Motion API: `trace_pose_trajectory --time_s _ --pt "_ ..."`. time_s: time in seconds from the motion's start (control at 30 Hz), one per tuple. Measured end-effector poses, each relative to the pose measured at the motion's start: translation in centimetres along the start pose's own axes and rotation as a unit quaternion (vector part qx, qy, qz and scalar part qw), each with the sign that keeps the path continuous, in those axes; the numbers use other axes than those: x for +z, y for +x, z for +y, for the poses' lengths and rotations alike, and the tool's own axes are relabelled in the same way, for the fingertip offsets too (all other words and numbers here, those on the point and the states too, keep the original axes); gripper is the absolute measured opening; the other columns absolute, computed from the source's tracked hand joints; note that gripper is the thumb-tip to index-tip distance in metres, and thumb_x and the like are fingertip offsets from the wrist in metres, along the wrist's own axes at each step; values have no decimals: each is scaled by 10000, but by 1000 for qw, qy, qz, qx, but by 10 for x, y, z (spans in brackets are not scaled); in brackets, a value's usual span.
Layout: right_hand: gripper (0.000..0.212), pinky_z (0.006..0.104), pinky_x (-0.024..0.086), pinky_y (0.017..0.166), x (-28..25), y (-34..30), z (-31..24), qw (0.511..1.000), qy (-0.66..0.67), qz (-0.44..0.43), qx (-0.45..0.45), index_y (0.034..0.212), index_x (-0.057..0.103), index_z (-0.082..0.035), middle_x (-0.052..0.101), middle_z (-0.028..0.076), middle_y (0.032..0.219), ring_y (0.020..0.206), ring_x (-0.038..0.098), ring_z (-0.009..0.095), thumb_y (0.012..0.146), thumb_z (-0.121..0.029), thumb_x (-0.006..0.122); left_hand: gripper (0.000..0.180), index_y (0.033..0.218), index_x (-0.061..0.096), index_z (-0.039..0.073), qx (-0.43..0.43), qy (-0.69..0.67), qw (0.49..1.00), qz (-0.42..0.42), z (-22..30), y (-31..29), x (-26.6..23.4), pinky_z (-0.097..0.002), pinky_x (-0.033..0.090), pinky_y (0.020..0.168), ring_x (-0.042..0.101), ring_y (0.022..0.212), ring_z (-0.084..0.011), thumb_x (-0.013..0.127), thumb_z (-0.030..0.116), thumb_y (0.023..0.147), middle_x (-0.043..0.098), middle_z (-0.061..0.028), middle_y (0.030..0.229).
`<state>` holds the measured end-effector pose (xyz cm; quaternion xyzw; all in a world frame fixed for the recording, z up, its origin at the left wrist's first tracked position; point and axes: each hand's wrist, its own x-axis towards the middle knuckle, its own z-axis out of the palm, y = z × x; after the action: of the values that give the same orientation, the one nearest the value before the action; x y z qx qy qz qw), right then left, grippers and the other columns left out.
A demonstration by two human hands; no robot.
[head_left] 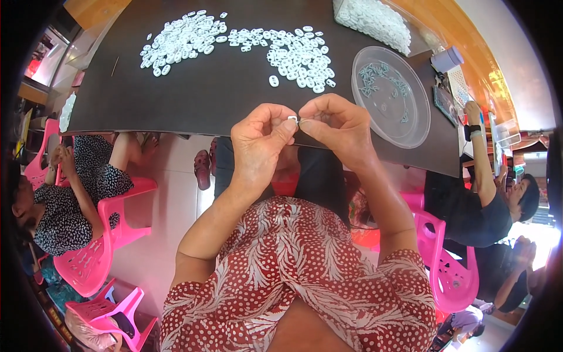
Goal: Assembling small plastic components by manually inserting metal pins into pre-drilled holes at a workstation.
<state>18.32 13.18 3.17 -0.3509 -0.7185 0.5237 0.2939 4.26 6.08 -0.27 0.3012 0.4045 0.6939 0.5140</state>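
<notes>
My left hand (258, 136) pinches a small white plastic piece (292, 118) between thumb and forefinger, just over the table's front edge. Against it, the thumb and forefinger of my right hand (343, 126) are pressed together, their tips meeting the piece; something tiny and dark shows there, too small to name. Farther back on the dark table (193, 105) lie a left pile of white oval pieces (183, 41) with holes and a right pile of similar pieces (299, 58). Beside my right hand is a round clear plastic tray (390, 120) with small grey-green pieces (375, 76).
A clear bin of white pieces (375, 23) stands at the back right, near a pale purple cup (447, 60). One seated person (76, 193) is on a pink chair (105, 252) at left; another person in black (469, 202) works at right. Dark red clogs (202, 170) lie on the floor.
</notes>
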Motion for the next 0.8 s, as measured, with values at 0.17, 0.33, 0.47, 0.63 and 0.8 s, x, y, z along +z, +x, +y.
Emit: trace_pose_trajectory --time_s 0.17,0.33,0.47,0.63,0.8 --pt "152 222 479 716 6 -1 0 1000 6 0 8 926 609 25 617 43 890 810 582 80 779 58 630 44 872 608 -23 62 79 994 30 -8 -3 0 -186 436 618 521 681 -47 585 -25 835 592 -4 781" --pt "123 209 481 678 13 0 0 998 59 23 20 891 614 15 626 33 828 747 588 73 775 44 643 45 862 609 -32 85 106 990 36 -8 -4 -2 -190 437 601 524 673 -50 589 -36 822 592 -3 778" --pt "90 189 460 598 19 2 2 997 72 37 14 853 611 16 627 13 756 676 558 33 773 -8 646 46 856 612 -32 68 119 990 32 -4 -2 -5 -187 431 580 515 646 -48 592 -40 815 593 -1 760" --pt "74 198 463 608 23 10 3 999 34 33 -6 830 613 17 632 20 753 669 559 39 777 -19 648 46 870 615 -28 35 38 998 45 -6 3 -10 -180 427 552 524 606 -51 591 -19 831 605 -17 735" --pt "72 241 465 663 13 34 4 995 -75 39 -46 833 646 -20 653 43 783 726 593 91 782 -67 628 68 889 617 -30 -14 -13 998 61 -1 16 -24 -190 430 524 553 579 -81 606 15 838 625 -58 741"
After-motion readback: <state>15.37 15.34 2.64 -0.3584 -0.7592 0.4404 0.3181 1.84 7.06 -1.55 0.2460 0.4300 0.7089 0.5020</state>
